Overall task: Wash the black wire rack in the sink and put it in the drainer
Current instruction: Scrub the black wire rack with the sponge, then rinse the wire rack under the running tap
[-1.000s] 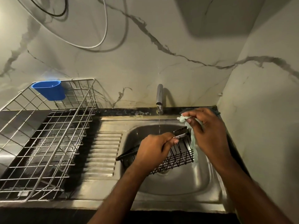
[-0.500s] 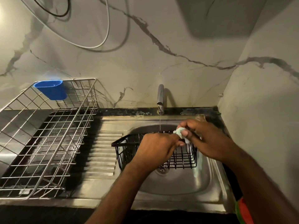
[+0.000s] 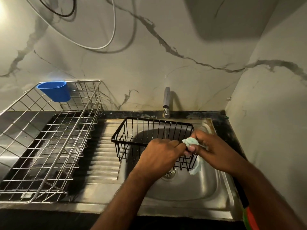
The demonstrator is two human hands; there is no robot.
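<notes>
- Black wire rack (image 3: 149, 130) held over the sink (image 3: 191, 188), open side up, under the tap (image 3: 166, 100); thin water stream falls through it; far rim level with sink's back edge, near right corner lowest, above the drain (image 3: 169, 174)
- left hand (image 3: 159, 156) curled over the rack's near rim, fingers wrapped on the wire; gripping it; fingertips hidden behind the knuckles
- right hand (image 3: 214, 150) just beside the left, touching it at the rack's near right corner; fingers and thumb bunched round a pale green cloth (image 3: 191, 141), pinching it against the rack wire; loose end of cloth hangs below the rack into the basin
- both hands close together, both clamped; neither open
- ribbed drainboard (image 3: 103, 160) left of the basin, part of same steel unit
- steel wire drainer (image 3: 49, 138) further left on the counter, well apart from rack; blue plastic cup (image 3: 54, 91) hung on its back rim
- marble-look wall (image 3: 166, 55) behind; white cable (image 3: 106, 45) and black cable (image 3: 64, 13) looped on it
- red and green strip at bottom right edge, cannot tell what it is
</notes>
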